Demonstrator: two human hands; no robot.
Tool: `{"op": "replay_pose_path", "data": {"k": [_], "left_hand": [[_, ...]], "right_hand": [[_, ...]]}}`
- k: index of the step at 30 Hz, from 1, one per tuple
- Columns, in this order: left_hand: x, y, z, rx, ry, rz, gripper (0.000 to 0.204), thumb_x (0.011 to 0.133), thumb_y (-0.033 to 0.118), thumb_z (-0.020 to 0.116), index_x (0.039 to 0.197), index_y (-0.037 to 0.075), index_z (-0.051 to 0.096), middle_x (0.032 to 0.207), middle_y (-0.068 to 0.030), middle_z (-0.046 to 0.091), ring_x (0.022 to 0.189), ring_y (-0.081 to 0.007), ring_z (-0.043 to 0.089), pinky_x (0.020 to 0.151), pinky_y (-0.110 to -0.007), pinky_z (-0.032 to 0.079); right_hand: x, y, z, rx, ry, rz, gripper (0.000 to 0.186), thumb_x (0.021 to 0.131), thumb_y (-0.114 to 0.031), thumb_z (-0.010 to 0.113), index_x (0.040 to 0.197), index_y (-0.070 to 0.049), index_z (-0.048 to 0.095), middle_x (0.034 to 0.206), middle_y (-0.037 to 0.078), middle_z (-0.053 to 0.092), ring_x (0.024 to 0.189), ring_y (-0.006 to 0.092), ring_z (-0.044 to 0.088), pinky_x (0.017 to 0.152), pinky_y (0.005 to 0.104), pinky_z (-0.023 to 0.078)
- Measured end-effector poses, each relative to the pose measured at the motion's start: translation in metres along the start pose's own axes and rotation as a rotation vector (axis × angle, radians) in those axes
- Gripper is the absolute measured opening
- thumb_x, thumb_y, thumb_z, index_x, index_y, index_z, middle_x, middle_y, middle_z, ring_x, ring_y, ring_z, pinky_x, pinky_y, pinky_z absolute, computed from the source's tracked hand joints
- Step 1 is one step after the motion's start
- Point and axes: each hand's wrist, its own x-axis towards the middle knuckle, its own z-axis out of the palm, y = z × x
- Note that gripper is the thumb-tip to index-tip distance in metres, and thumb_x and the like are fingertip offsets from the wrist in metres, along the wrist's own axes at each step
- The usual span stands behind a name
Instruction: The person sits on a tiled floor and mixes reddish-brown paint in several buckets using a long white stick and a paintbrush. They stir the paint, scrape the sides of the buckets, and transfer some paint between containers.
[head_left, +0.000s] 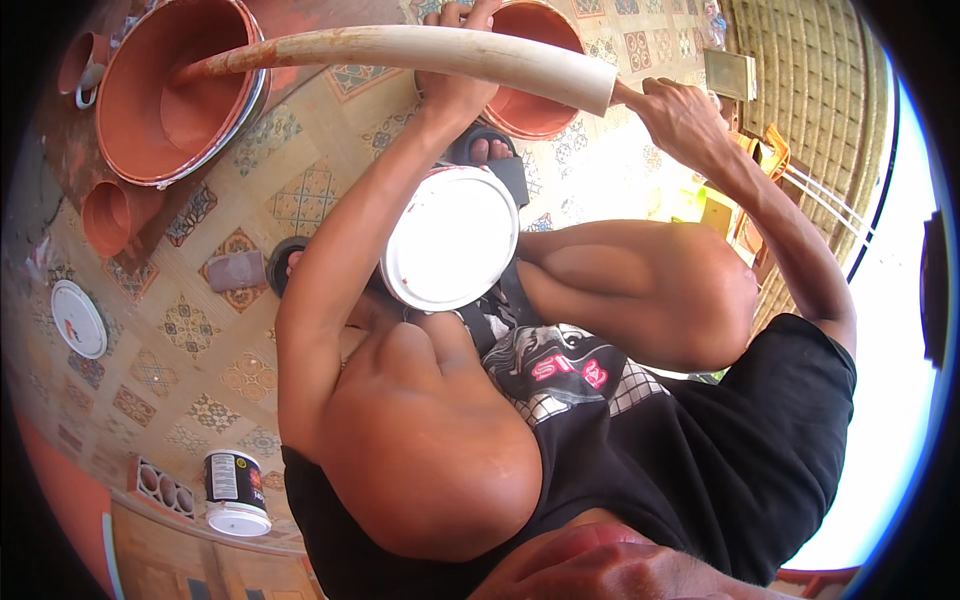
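Note:
A long, pale, curved-looking pipe [400,45] crosses the upper part of the view, one reddish-stained end inside the left bucket [125,110], which is coated reddish-orange within. My left hand [460,97] is wrapped round the pipe's middle from behind, fingertips showing above it; the pipe hides the palm. At the pipe's right end, my right hand [685,120] has its fingers drawn together. A thin reddish-brown length shows between that hand and the pipe; I cannot tell whether it is a stick or a finger. Behind the pipe stands a second reddish-coated bucket [535,110].
A white lidded bucket [450,240] stands between my legs. Reddish cups [108,218] lie near the left bucket. On the patterned tile floor are a white lid [79,319], a black-and-white tub [236,485] and a block with holes [162,487]. A woven screen [810,90] stands at the right.

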Motion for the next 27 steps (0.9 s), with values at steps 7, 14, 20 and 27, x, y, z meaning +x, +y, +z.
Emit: {"op": "replay_pose_path", "data": {"k": [7,14,20,27], "left_hand": [[0.0,-0.003,0.0,0.021,-0.028,0.026,0.029,0.097,0.013,0.057,0.121,0.018,0.071,0.102,-0.012,0.069,0.098,-0.0356,0.064,0.086,-0.051,0.049],[0.003,0.003,-0.002,0.002,-0.024,0.044,0.03,0.097,0.011,0.056,0.122,0.015,0.071,0.104,-0.0125,0.068,0.1,-0.0355,0.063,0.088,-0.052,0.049],[0.001,-0.001,0.003,-0.062,-0.015,0.049,0.033,0.094,0.007,0.056,0.122,0.014,0.07,0.106,-0.0143,0.067,0.102,-0.037,0.061,0.088,-0.052,0.049],[-0.002,-0.007,0.002,-0.116,-0.011,0.116,0.034,0.093,0.007,0.059,0.124,0.017,0.069,0.103,-0.013,0.064,0.096,-0.0353,0.06,0.083,-0.052,0.049]], "right_hand": [[-0.032,-0.005,0.026,0.171,0.037,0.106,0.046,0.089,0.0,0.056,0.131,-0.02,0.059,0.073,0.016,0.061,0.067,0.0357,0.064,0.059,0.0485,0.048],[-0.049,-0.021,0.038,0.261,0.08,0.184,0.044,0.087,0.001,0.054,0.126,-0.018,0.06,0.073,0.015,0.061,0.067,0.0354,0.063,0.058,0.0477,0.048],[-0.054,-0.019,0.036,0.264,0.072,0.174,0.042,0.087,0.0,0.053,0.126,-0.015,0.061,0.072,0.015,0.061,0.066,0.0356,0.062,0.058,0.0476,0.047],[-0.062,-0.018,0.023,0.23,-0.013,0.193,0.027,0.101,-0.012,0.057,0.127,-0.017,0.065,0.082,0.016,0.067,0.071,0.0371,0.066,0.062,0.0482,0.051]]}}
